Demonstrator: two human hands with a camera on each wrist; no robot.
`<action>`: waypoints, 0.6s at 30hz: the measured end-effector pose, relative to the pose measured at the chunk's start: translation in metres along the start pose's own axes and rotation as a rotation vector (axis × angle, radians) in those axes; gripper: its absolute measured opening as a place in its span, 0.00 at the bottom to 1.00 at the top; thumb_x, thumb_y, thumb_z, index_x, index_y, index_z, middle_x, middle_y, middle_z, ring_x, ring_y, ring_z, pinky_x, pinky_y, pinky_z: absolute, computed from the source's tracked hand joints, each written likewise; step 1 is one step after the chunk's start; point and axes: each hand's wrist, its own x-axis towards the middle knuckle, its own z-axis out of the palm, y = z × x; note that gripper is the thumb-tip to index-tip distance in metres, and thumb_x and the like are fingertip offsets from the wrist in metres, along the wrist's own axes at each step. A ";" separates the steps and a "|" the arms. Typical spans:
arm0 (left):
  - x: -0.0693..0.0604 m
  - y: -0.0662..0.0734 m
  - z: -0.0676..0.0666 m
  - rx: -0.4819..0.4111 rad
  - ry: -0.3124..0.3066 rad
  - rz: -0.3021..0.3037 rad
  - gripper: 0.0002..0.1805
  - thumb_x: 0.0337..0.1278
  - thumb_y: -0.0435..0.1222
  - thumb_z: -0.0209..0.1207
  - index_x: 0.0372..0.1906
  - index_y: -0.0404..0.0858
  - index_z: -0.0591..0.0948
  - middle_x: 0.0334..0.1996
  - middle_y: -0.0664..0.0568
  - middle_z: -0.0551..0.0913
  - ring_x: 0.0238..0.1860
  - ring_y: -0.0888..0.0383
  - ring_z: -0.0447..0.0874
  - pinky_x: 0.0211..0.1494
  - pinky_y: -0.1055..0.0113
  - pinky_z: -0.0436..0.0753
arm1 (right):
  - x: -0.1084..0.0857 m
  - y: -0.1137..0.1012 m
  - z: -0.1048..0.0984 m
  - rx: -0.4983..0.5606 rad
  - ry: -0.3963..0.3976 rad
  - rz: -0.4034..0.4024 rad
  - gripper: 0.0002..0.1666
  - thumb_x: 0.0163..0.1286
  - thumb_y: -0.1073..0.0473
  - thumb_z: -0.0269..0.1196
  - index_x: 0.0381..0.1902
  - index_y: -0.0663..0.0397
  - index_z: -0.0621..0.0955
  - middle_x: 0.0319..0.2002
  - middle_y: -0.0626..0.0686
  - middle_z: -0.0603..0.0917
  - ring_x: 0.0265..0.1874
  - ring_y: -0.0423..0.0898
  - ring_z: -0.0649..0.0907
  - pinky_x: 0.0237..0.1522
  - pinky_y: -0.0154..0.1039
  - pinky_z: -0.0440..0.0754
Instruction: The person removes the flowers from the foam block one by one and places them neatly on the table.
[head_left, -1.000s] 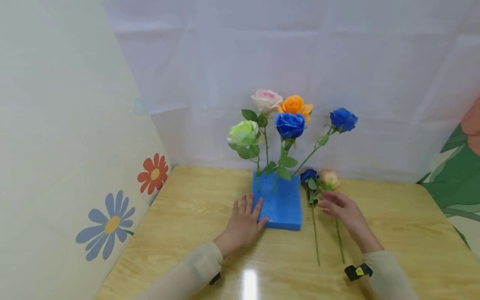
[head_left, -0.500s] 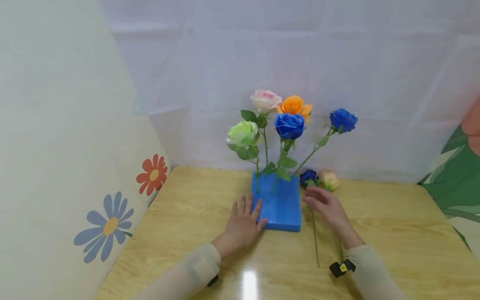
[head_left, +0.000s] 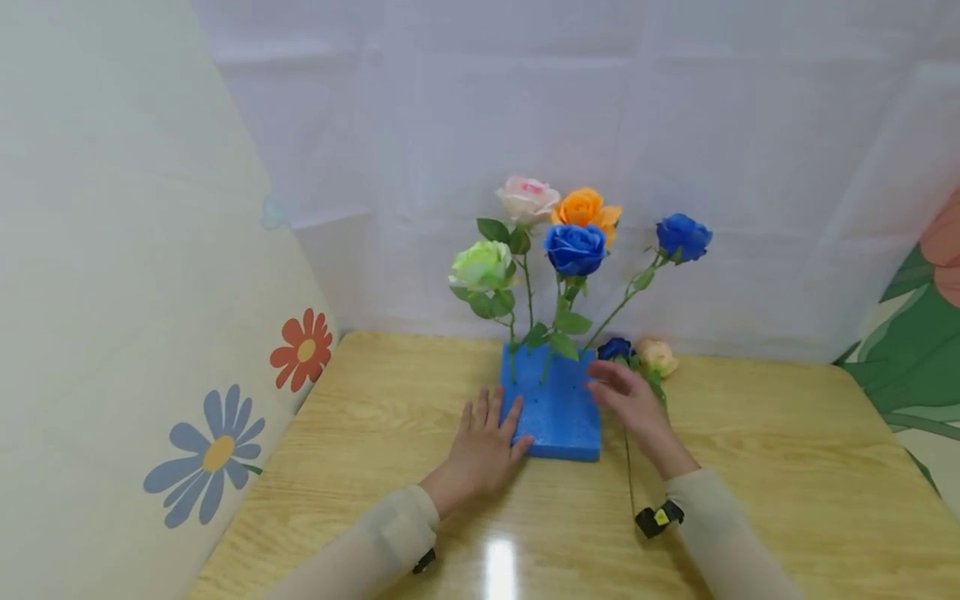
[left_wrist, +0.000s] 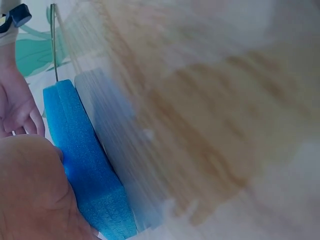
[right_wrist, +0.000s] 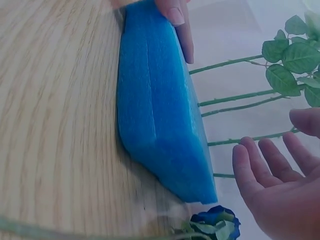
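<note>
My left hand point(head_left: 480, 454) lies with straight, spread fingers on the left edge of a blue foam block point(head_left: 561, 429). Above the block's right side, my right hand point(head_left: 636, 408) is held with loosely bent fingers and nothing in it; the right wrist view shows its fingers point(right_wrist: 270, 160) near the stems but holding none. Artificial roses stand in the block: a pale pink one point(head_left: 528, 200), an orange one point(head_left: 585, 210), a green one point(head_left: 482, 267), a blue one point(head_left: 575, 250) and another blue one point(head_left: 683, 237) leaning right.
A dark blue rose point(head_left: 616, 348) and a peach rose point(head_left: 657, 357) lie on the wooden table point(head_left: 397, 392) right of the block, their stems partly hidden by my right arm. A white cloth point(head_left: 420, 108) hangs behind.
My right hand has moved left, from above the lying roses to the block's right edge. My left hand stays on the block, and the standing roses keep their places.
</note>
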 end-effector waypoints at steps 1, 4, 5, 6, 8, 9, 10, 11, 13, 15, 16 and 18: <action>0.000 0.000 0.001 -0.001 0.001 0.000 0.38 0.79 0.60 0.31 0.82 0.44 0.51 0.81 0.35 0.43 0.80 0.33 0.38 0.78 0.38 0.46 | 0.001 0.000 0.001 -0.001 0.002 0.002 0.28 0.76 0.65 0.58 0.70 0.70 0.68 0.66 0.71 0.73 0.53 0.38 0.82 0.54 0.33 0.82; 0.001 0.001 0.002 0.004 -0.002 -0.002 0.38 0.79 0.60 0.30 0.83 0.44 0.49 0.81 0.36 0.42 0.80 0.34 0.37 0.78 0.38 0.46 | 0.004 0.000 0.005 0.000 0.003 0.005 0.27 0.76 0.65 0.59 0.69 0.70 0.69 0.65 0.70 0.74 0.57 0.48 0.81 0.55 0.35 0.82; 0.001 0.001 0.002 0.004 0.004 -0.001 0.38 0.80 0.59 0.30 0.83 0.44 0.50 0.81 0.36 0.43 0.80 0.34 0.38 0.78 0.38 0.46 | 0.006 0.000 0.006 0.003 0.009 0.012 0.27 0.75 0.64 0.60 0.68 0.69 0.70 0.65 0.70 0.74 0.58 0.51 0.81 0.55 0.35 0.82; 0.001 0.001 0.002 0.003 0.010 0.001 0.38 0.80 0.59 0.30 0.82 0.44 0.50 0.81 0.36 0.43 0.80 0.34 0.38 0.78 0.38 0.46 | 0.007 0.000 0.008 0.003 0.010 0.014 0.27 0.75 0.64 0.60 0.68 0.69 0.71 0.65 0.70 0.74 0.59 0.53 0.80 0.55 0.36 0.82; 0.001 0.001 0.003 0.009 0.017 0.003 0.38 0.80 0.59 0.30 0.82 0.44 0.50 0.81 0.35 0.44 0.80 0.34 0.39 0.78 0.38 0.47 | 0.008 -0.001 0.010 0.002 0.012 0.016 0.27 0.75 0.63 0.61 0.68 0.68 0.71 0.65 0.69 0.75 0.61 0.57 0.79 0.56 0.38 0.82; 0.001 0.001 0.002 0.012 0.018 0.004 0.38 0.80 0.59 0.30 0.82 0.44 0.50 0.81 0.35 0.44 0.80 0.34 0.39 0.78 0.38 0.47 | 0.009 -0.002 0.011 0.000 0.010 0.013 0.27 0.75 0.63 0.60 0.68 0.68 0.71 0.65 0.69 0.75 0.61 0.58 0.79 0.56 0.39 0.82; 0.001 0.001 0.002 0.013 0.020 0.004 0.38 0.80 0.59 0.31 0.82 0.43 0.51 0.81 0.35 0.44 0.80 0.34 0.39 0.78 0.38 0.47 | 0.010 -0.002 0.012 -0.005 0.010 0.016 0.27 0.76 0.63 0.60 0.68 0.68 0.71 0.65 0.68 0.75 0.62 0.59 0.79 0.57 0.40 0.82; 0.001 0.001 0.003 0.011 0.021 0.004 0.38 0.80 0.59 0.31 0.82 0.43 0.51 0.81 0.35 0.45 0.80 0.34 0.39 0.78 0.38 0.47 | 0.011 -0.002 0.014 -0.006 0.008 0.019 0.27 0.76 0.63 0.60 0.69 0.67 0.71 0.66 0.68 0.75 0.62 0.59 0.78 0.58 0.41 0.81; 0.001 0.001 0.003 0.014 0.018 0.003 0.38 0.79 0.60 0.31 0.82 0.44 0.51 0.81 0.35 0.45 0.80 0.34 0.39 0.78 0.38 0.47 | 0.012 -0.003 0.017 -0.012 0.006 0.031 0.28 0.76 0.63 0.59 0.70 0.66 0.70 0.66 0.67 0.75 0.62 0.59 0.78 0.60 0.44 0.80; 0.001 0.001 0.003 0.014 0.009 0.001 0.38 0.79 0.60 0.30 0.82 0.44 0.50 0.81 0.35 0.44 0.80 0.34 0.38 0.78 0.38 0.46 | 0.014 -0.003 0.020 -0.016 0.004 0.049 0.30 0.76 0.63 0.59 0.72 0.65 0.68 0.67 0.66 0.74 0.63 0.60 0.78 0.62 0.47 0.79; 0.001 0.001 0.002 0.013 0.007 0.000 0.38 0.79 0.60 0.31 0.82 0.44 0.50 0.81 0.35 0.44 0.80 0.34 0.38 0.78 0.38 0.46 | 0.015 -0.003 0.023 -0.017 0.007 0.061 0.30 0.76 0.62 0.60 0.72 0.64 0.68 0.68 0.65 0.75 0.64 0.60 0.78 0.62 0.49 0.78; 0.001 0.000 0.002 0.016 0.001 -0.001 0.38 0.79 0.60 0.31 0.82 0.44 0.51 0.81 0.35 0.44 0.80 0.34 0.38 0.78 0.38 0.46 | 0.017 -0.004 0.028 -0.017 0.014 0.076 0.32 0.75 0.60 0.61 0.73 0.62 0.67 0.69 0.64 0.74 0.65 0.60 0.77 0.64 0.51 0.77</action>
